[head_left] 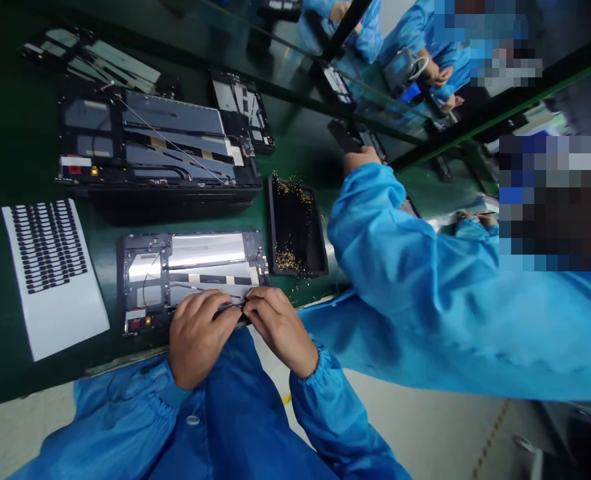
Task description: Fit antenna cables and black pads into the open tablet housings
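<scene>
An opened tablet chassis [190, 267] with silver shielding lies flat at the near edge of the dark green bench [5, 373]. My left hand [198, 337] rests on its near edge, fingers curled and pinched on a thin dark strip [228, 311]. My right hand [278, 327] meets it fingertip to fingertip, pinching the same strip at the chassis corner. Blue sleeves cover both of my wrists.
A white sheet of small black stickers [50, 267] lies to the left. A stack of larger open chassis [155, 150] sits behind. A black tray with tiny gold screws [295, 230] stands to the right. A co-worker's blue sleeve [425, 267] reaches across toward a device [348, 137].
</scene>
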Tool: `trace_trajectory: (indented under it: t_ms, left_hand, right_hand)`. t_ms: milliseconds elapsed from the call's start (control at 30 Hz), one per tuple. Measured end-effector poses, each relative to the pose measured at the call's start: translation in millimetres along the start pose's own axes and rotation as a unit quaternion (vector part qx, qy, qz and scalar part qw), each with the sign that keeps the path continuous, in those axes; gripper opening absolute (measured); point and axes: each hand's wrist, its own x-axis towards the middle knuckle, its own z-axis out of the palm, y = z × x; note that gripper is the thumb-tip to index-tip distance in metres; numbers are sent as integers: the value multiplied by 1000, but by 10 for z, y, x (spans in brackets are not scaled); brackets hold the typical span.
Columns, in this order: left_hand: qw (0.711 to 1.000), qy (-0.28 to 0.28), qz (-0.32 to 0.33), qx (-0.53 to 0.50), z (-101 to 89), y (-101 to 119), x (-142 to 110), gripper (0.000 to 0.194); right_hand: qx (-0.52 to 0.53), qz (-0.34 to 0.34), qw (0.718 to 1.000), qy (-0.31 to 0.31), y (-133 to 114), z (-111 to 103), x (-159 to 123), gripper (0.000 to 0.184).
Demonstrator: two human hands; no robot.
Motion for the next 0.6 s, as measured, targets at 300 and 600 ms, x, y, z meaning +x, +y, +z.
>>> trace_trajectory:
  t_ms: [300, 600]
  left_hand:
    - [1000, 0, -21, 11, 41, 61, 14, 5]
    - [1000, 2, -20, 7, 53, 63, 18, 8]
  right_hand:
    - [55, 7, 997, 51, 121, 29, -80, 9]
    - [29, 15, 999, 34, 109, 51, -58, 7]
